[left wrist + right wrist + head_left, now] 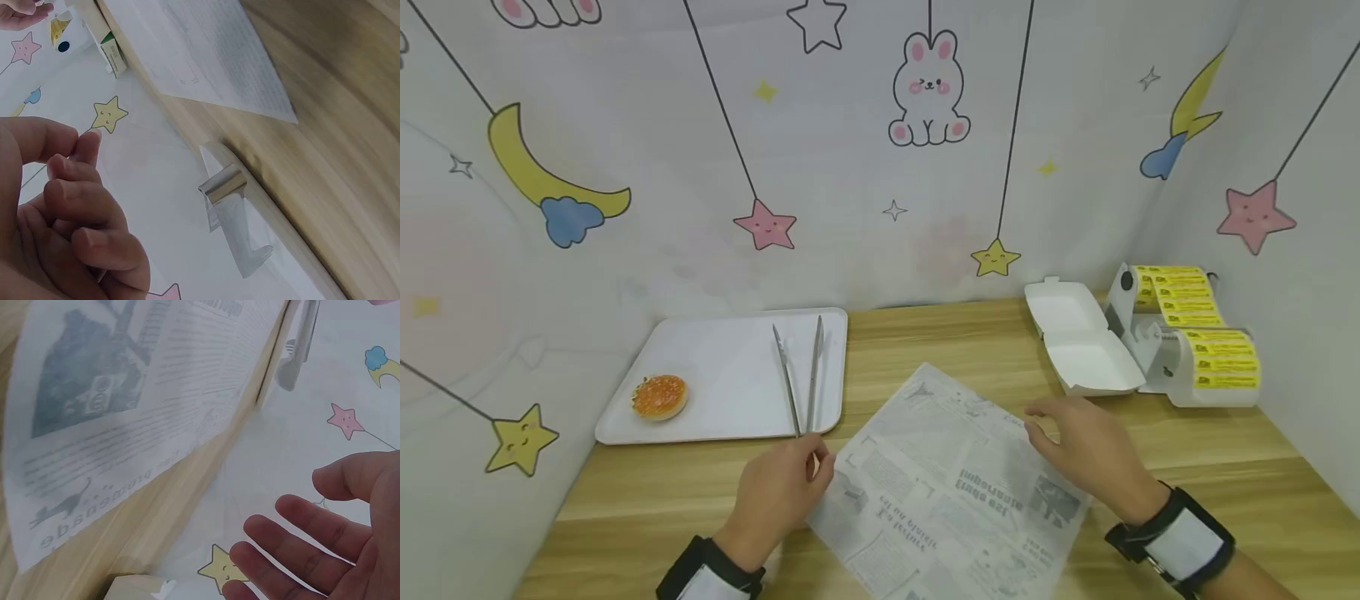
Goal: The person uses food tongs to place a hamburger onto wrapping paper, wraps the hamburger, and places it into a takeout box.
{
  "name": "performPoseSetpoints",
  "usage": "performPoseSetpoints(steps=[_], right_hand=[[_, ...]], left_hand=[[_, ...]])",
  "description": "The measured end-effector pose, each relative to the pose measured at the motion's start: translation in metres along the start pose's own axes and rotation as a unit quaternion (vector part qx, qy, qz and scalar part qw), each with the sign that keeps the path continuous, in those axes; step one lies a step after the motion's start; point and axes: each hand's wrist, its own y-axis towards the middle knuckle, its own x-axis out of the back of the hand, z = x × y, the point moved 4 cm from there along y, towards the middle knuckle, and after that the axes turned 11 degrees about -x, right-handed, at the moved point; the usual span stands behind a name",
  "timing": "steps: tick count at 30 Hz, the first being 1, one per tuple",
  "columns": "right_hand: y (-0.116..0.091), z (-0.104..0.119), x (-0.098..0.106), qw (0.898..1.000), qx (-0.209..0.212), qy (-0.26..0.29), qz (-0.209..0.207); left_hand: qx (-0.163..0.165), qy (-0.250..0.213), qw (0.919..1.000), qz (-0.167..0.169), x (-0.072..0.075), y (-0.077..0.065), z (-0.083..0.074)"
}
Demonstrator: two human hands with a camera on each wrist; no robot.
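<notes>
A square sheet of translucent paper with newspaper-style print lies flat on the wooden table between my hands. My left hand hovers by its left corner, near the tongs' end. In the left wrist view, the fingers are loosely bent, with nothing visible between them. My right hand hangs over the sheet's right corner; its fingers are spread and hold nothing. Metal tongs rest on a white tray, their near end partly behind my left hand. A sesame bun sits at the tray's left.
An opened white takeaway box stands at the back right. Beside it is a label dispenser with a roll of yellow labels. A white curtain with cartoon prints walls off the back and both sides.
</notes>
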Motion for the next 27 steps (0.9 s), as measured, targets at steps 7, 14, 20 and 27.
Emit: performPoseSetpoints(steps=[7, 14, 20, 27], right_hand=[[0.009, 0.026, -0.004, 0.999, 0.032, 0.010, -0.011], [0.010, 0.033, -0.014, 0.999, 0.039, 0.009, -0.008], [0.008, 0.034, -0.017, 0.999, 0.032, 0.007, 0.001], [0.006, 0.033, -0.017, 0.999, 0.040, 0.006, -0.007]], left_hand=[[0.036, 0.004, 0.9993, 0.008, 0.004, -0.005, 0.006], [0.128, 0.016, 0.9915, 0.019, -0.005, 0.014, 0.039], [0.158, 0.024, 0.9863, 0.042, -0.018, 0.048, 0.065], [0.193, 0.040, 0.9787, 0.057, -0.029, 0.075, 0.071]])
